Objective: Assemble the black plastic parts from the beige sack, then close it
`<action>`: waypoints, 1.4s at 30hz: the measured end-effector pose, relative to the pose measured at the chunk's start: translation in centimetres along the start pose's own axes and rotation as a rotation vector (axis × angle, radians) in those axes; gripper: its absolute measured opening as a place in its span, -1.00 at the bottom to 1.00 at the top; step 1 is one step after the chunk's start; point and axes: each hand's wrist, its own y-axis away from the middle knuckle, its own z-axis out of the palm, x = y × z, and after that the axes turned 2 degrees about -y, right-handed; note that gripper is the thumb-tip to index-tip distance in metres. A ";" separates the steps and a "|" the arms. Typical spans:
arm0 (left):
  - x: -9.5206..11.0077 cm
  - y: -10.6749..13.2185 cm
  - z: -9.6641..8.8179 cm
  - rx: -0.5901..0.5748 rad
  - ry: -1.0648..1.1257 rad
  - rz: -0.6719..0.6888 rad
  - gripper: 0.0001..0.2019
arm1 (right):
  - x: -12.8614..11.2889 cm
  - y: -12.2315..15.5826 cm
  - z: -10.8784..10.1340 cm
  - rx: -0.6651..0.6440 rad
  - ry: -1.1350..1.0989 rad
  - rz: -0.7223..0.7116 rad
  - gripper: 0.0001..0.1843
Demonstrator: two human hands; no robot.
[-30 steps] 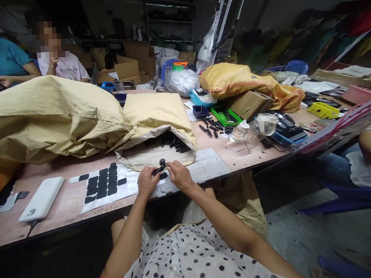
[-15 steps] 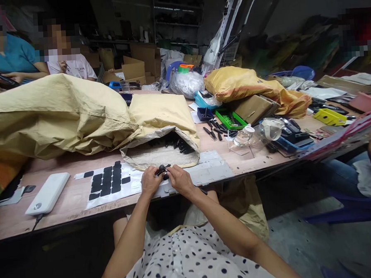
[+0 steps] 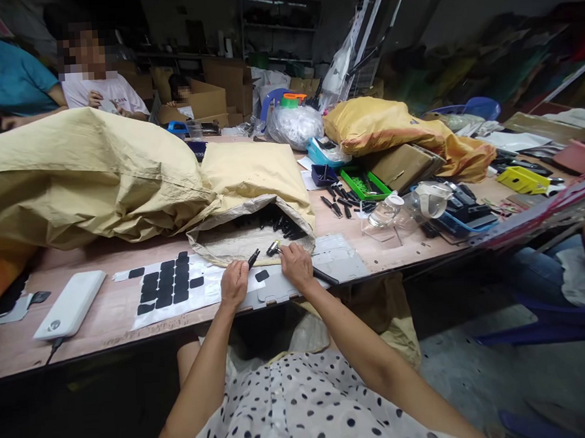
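My left hand (image 3: 234,284) is closed around a slim black plastic piece (image 3: 253,257), whose narrow end points up and away. To its right, my right hand (image 3: 297,264) grips a small hammer (image 3: 325,275) with a shiny metal head and a long black handle trailing to the right. Below and between the hands, a black rounded-square pad (image 3: 261,275) lies at the table edge by a flat grey board (image 3: 341,259). Just beyond them gapes the mouth of a cream sack (image 3: 250,165) with many black pieces inside. A white sheet (image 3: 210,285) of black pads lies left.
A white power bank (image 3: 71,305) with a cable lies at left. Large sacks (image 3: 88,171) cover the table's left side. Right stand a clear jug (image 3: 429,202), a bottle (image 3: 386,211), a green tray (image 3: 364,184) and loose black parts (image 3: 338,200). Two people (image 3: 102,92) sit across.
My hands were close together over the black piece and have moved apart. The hammer has come up to the right in my right hand, uncovering the pad beneath.
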 end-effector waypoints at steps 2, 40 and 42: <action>0.1 0.1 -0.3 -0.002 0.031 -0.006 -0.67 | -0.1 0.2 0.1 0.002 0.009 -0.013 -0.71; 10.0 -4.8 0.2 -0.382 0.076 0.168 -0.78 | -1.1 -0.3 0.5 -0.052 0.020 0.028 -0.68; 10.8 -8.0 2.6 -0.299 -0.082 0.164 -0.81 | -1.1 -0.3 0.6 -0.039 0.027 0.016 -0.61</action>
